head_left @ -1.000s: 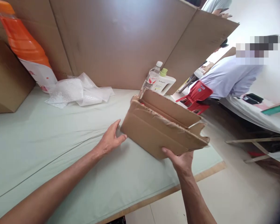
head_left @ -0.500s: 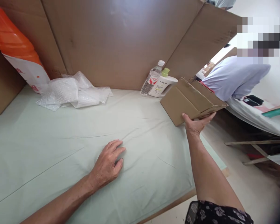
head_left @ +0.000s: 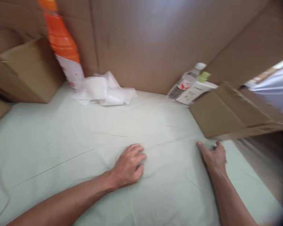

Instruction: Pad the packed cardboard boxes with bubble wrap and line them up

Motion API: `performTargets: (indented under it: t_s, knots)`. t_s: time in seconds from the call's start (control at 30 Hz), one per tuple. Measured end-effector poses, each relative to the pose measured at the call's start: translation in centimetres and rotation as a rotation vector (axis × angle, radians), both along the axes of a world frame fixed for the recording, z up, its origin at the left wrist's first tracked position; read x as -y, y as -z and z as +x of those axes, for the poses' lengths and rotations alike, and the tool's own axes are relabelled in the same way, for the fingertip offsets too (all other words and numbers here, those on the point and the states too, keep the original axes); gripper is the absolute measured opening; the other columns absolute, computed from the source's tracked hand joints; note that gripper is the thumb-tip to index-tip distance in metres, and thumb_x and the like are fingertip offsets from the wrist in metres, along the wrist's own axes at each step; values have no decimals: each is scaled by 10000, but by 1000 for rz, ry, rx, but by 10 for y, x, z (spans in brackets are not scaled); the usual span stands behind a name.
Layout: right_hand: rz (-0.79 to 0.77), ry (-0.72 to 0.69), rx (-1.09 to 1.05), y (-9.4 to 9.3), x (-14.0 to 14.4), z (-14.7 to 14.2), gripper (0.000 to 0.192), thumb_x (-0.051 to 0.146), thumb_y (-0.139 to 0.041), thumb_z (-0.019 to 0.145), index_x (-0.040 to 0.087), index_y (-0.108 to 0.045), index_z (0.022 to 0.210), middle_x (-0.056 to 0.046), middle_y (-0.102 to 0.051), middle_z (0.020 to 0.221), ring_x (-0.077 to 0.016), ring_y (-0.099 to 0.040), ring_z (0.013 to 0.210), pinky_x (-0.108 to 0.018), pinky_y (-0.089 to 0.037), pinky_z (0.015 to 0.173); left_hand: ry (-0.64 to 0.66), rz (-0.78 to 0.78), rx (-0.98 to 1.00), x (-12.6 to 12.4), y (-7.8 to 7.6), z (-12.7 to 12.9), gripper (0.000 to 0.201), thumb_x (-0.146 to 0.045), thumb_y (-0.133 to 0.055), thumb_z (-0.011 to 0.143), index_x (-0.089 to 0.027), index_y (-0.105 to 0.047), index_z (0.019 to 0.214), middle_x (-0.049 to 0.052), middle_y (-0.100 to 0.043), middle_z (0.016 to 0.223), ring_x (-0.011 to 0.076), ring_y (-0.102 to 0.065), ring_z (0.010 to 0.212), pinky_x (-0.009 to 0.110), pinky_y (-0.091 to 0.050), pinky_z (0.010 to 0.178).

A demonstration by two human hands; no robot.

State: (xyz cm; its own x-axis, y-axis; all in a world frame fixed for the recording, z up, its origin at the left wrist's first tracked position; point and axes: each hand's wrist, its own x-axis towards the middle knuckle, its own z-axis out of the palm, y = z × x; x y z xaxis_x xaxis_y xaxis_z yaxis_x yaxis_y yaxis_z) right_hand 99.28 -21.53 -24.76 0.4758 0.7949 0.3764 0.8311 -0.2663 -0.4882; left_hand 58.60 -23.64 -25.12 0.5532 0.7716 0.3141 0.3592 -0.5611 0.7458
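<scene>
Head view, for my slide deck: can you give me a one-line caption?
Left hand flat on the pale green cloth; right hand beside a flattened cardboard box.

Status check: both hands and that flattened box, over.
Left hand flat on the green cloth, empty. Right hand open just below the flattened cardboard box; contact unclear through blur. Two bottles lie right behind the box.

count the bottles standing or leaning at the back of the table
3: a big orange bottle at the back left, a clear water bottle and a white green-capped bottle leaning together at the back right. Others may hide behind the folded cardboard box.
</scene>
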Motion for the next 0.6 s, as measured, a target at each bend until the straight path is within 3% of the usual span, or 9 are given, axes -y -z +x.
performTargets:
  t_s: [0.03,0.07,0.13,0.2,0.27,0.33,0.4,0.5,0.6]
  knots:
    - [-63,22,-5,7,4,-11,1082,749,-596,784,-150,-503,1378,-486,-471,1370,-648,-428,1323,-755,-312,1006,5,9,-3,-1,0,2,339,-136,-577,802,-163,-726,1105,159,-660,1337,319,-551,1331,505,-467,1142]
    - [-197,17,59,14,7,-24,971,748,-505,840,-59,-573,1376,-417,-494,1421,-601,-448,1344,-731,-326,1023,11,22,-2,-2,2,5,331,-147,-588,791,-148,-733,1088,169,-670,1313,318,-560,1318,493,-462,1147]
    - [-300,-106,203,30,9,-54,791,694,-384,916,100,-634,1376,-286,-538,1470,-501,-489,1371,-670,-378,1044,22,33,-21,-7,8,9,348,-163,-606,771,-120,-741,1089,190,-678,1284,321,-567,1306,478,-462,1146]
    - [-232,-328,323,41,12,-96,703,628,-341,952,155,-633,1382,-234,-562,1469,-448,-524,1361,-627,-437,1040,12,15,-37,-15,12,7,379,-178,-616,764,-133,-740,1119,187,-671,1303,316,-581,1289,477,-486,1114]
    - [-99,-603,389,44,18,-146,644,561,-374,967,156,-600,1414,-218,-566,1473,-424,-540,1354,-599,-467,1041,-47,32,-42,-28,5,-8,401,-195,-625,769,-159,-734,1154,182,-644,1359,326,-565,1314,503,-474,1118]
    - [-23,-849,424,39,26,-194,601,503,-446,968,210,-528,1487,-156,-542,1520,-382,-535,1373,-565,-472,1053,-178,115,-49,-47,-17,-40,412,-206,-624,787,-173,-721,1186,180,-605,1418,347,-501,1386,540,-397,1174]
    - [-8,-1010,435,30,32,-229,614,466,-513,960,270,-461,1540,-96,-506,1564,-344,-525,1392,-526,-472,1067,-402,232,-73,-73,-50,-92,434,-204,-598,819,-163,-685,1242,177,-582,1440,347,-451,1429,545,-311,1220]
    - [1,-1078,404,20,36,-249,632,438,-560,952,299,-438,1557,-67,-507,1567,-323,-538,1386,-493,-493,1055,-841,400,-168,-120,-103,-185,580,-181,-594,806,-138,-563,1383,165,-493,1533,351,-284,1530,564,-132,1269]
    - [9,-1066,364,19,34,-244,623,439,-588,940,302,-475,1537,-67,-542,1537,-327,-558,1369,-489,-520,1034,-1174,398,-196,-161,-139,-262,741,-134,-614,761,-108,-441,1481,177,-479,1542,354,-247,1538,550,-72,1272]
